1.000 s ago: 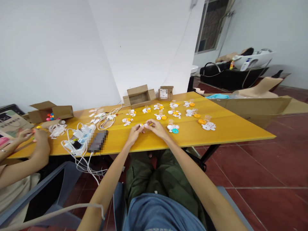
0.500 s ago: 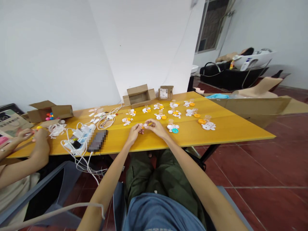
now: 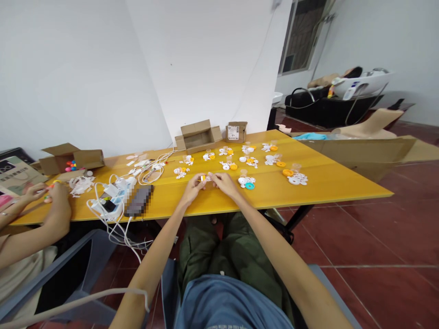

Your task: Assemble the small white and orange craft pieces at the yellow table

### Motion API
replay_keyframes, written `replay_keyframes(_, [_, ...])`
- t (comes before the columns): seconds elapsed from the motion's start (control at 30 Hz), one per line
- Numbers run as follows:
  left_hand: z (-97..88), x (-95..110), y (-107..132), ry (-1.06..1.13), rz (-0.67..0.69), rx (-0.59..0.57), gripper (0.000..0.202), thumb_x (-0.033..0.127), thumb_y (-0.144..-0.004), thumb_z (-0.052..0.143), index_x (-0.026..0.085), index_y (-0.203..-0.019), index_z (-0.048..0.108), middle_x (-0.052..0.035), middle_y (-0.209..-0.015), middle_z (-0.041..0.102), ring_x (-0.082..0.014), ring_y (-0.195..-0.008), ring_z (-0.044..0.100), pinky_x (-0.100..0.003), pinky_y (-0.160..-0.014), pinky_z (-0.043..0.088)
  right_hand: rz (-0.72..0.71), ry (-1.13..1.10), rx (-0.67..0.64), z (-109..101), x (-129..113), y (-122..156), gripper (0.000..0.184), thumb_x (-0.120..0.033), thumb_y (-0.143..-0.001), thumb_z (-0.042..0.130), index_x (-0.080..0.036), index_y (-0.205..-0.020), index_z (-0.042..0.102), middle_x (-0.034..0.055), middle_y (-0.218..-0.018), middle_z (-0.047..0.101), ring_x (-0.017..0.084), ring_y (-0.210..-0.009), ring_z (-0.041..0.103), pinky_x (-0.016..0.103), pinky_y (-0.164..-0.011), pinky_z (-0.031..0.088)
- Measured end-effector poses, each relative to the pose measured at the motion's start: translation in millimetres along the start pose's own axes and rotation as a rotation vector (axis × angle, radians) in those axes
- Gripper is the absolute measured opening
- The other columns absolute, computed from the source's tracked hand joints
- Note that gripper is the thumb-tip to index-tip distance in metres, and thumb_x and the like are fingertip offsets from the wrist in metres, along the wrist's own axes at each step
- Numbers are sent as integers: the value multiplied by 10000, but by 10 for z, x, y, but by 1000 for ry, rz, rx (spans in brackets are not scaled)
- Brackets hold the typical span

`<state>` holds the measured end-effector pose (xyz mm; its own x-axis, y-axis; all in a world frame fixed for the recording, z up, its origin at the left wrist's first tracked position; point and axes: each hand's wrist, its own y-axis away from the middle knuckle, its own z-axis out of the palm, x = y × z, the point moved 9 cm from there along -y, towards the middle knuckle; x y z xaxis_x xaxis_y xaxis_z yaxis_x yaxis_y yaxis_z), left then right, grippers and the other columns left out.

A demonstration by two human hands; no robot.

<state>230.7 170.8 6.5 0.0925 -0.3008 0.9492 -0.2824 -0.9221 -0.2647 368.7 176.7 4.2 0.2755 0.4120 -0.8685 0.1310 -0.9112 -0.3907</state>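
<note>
Close to the table's front edge, my left hand (image 3: pixel 194 188) is closed on a small white and orange plastic part (image 3: pixel 203 178). My right hand (image 3: pixel 222 182) is pinched at the part's right side, its fingertips almost against those of the left. What exactly the right fingertips grip is too small to make out. Beyond and right of my hands lie several little groups of plastic pieces: white discs, orange rings and clear cups. The nearest group (image 3: pixel 246 181) has a teal ring (image 3: pixel 249 186). Another group (image 3: pixel 181 172) lies just behind my left hand.
A power strip (image 3: pixel 118 201) with tangled white cables and a dark phone (image 3: pixel 140 201) lie to the left. Open cardboard boxes (image 3: pixel 200 139) stand along the wall. At the far left, a person's hands (image 3: pixel 56 189) work beside another box (image 3: pixel 70 157).
My hands have turned the small part, and its orange band now shows more. My right fingers have lowered and come in closer around it.
</note>
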Motion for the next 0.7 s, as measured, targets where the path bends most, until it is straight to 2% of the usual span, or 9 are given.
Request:
replay_keyframes(0.23, [-25,-51,-7,4,-32,14,381,424,-786,777,206,-1091,710,-51,-1003,733,-145,-727,627,-289,-741,525,20,56,18,-19,39,1,675,-744,-930,380,-237,-521,556,23,-487,564,193,-561,598,317,-622,447])
replay_keyframes(0.3, [-38,-63,-15,8,-41,29,357,427,-804,761,204,-1078,709,-47,-994,726,-140,-709,625,-289,-733,525,12,37,32,-23,25,4,611,-733,-920,417,-238,-609,596,10,-550,594,185,-580,594,309,-614,448])
replay_keyframes(0.37, [-49,-69,-24,14,-42,42,336,428,-819,746,205,-1067,706,-41,-980,717,-136,-695,623,-287,-722,525,-5,-4,56,-26,-2,7,499,-706,-891,497,-245,-773,645,-2,-676,652,180,-629,603,301,-620,463])
replay_keyframes(0.47, [-58,-71,-33,18,-34,49,324,437,-832,732,204,-1054,704,-32,-946,710,-132,-672,616,-283,-709,527,-48,-51,66,-10,-50,8,408,-652,-846,597,-255,-928,647,1,-826,695,182,-719,627,304,-669,495])
replay_keyframes(0.57, [-62,-69,-32,18,-29,49,333,457,-826,735,203,-1040,707,-22,-903,707,-129,-655,608,-277,-693,526,-71,-20,46,11,-66,9,372,-624,-858,596,-255,-865,641,-4,-772,679,183,-713,622,304,-677,491])
replay_keyframes(0.7, [-58,-61,-27,9,-28,49,334,472,-822,732,209,-1027,709,-19,-900,706,-125,-643,596,-267,-673,515,-38,44,22,24,-24,8,413,-620,-895,539,-245,-738,613,-8,-672,637,181,-654,594,303,-646,473])
